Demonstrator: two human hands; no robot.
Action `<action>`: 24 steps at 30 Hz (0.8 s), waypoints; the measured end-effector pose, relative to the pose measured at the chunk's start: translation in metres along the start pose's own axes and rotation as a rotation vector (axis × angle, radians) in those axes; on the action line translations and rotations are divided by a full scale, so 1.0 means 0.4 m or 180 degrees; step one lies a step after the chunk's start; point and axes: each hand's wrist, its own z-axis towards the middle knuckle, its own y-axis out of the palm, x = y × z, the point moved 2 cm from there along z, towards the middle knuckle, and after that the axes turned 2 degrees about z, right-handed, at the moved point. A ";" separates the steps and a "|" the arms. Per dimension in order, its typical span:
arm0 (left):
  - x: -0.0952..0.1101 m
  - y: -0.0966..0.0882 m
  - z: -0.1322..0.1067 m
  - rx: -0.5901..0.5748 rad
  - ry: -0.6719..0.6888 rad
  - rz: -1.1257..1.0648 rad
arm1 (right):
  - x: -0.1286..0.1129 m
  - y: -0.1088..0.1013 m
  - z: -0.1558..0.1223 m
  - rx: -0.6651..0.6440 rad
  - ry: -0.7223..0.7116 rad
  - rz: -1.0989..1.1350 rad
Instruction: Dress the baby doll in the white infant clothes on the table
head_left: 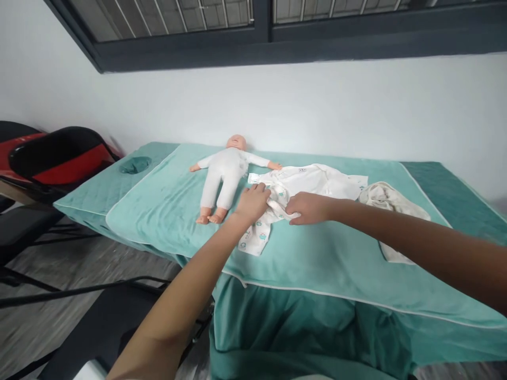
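A white baby garment with small green prints [256,238] lies bunched on the bed, partly hidden under my hands. The fingers of my left hand [254,202] are closed on its left part. On the other side, my right hand [308,207] pinches the same cloth near its lower edge. Just behind it a plain-looking white baby top [311,179] is spread out; I cannot tell where the two cloths part. To the left, a baby doll [225,171] in white lies on its back with arms outstretched, one hand close to the garment.
A green cover [158,211] with white piping lies over the bed, which has a face hole [135,164] at the left. A beige cloth bundle [386,198] rests beyond my right forearm. Black and red chairs [63,158] stand at the left, below a dark-framed window [261,37].
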 end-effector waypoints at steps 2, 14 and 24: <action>-0.001 -0.051 0.005 0.0100 -0.0184 0.0038 | 0.000 -0.048 -0.035 0.0119 0.0201 -0.0538; 0.035 -0.194 -0.007 -0.1656 0.0145 -0.1089 | -0.072 -0.215 -0.147 0.0056 -0.0589 -0.2316; 0.050 -0.162 0.040 -0.1630 0.0434 -0.2100 | -0.056 -0.153 -0.188 0.0103 -0.0772 -0.2306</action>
